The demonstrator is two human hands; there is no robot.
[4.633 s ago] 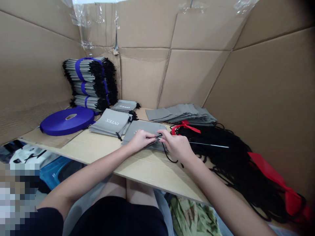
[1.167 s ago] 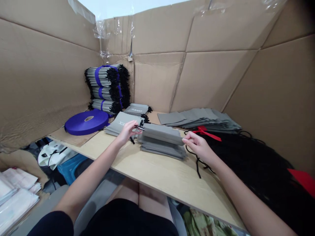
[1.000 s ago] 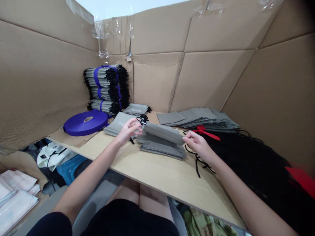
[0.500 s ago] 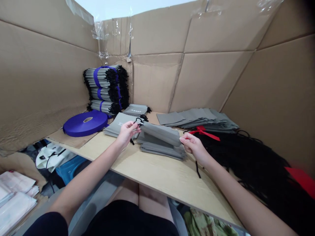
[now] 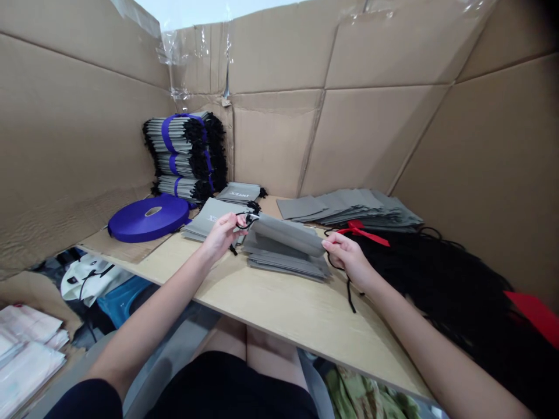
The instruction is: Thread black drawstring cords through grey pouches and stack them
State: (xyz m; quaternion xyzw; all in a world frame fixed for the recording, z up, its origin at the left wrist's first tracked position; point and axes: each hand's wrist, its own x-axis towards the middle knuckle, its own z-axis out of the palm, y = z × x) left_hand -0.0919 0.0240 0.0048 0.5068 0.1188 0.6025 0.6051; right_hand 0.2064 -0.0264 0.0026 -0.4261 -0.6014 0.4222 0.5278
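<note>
A grey fabric bag [image 5: 288, 233] is stretched between my two hands, above a pile of grey bags [image 5: 286, 265] on the table. At its left end, my left hand [image 5: 225, 233] pinches a black cord [image 5: 248, 219] beside a small light-coloured tip. The bag's right end is gripped between the thumb and fingers of my right hand [image 5: 345, 256]. Black cord ends [image 5: 351, 295] dangle below that hand. Just left of the held bag lie printed grey bags [image 5: 205, 218] with black cord ends.
A purple ribbon roll [image 5: 148, 218] lies at the table's left, before strapped bag bundles [image 5: 183, 154]. Grey pieces [image 5: 349, 208] lie at the back right, near a heap of black cords [image 5: 437, 279] with a red tie [image 5: 367, 233]. Cardboard walls [image 5: 275, 139] surround the wooden table [image 5: 271, 302].
My left hand has shifted slightly left along with the cord, and more black cord shows at the bag's left end. More cord also shows below my right hand. The view has moved slightly.
</note>
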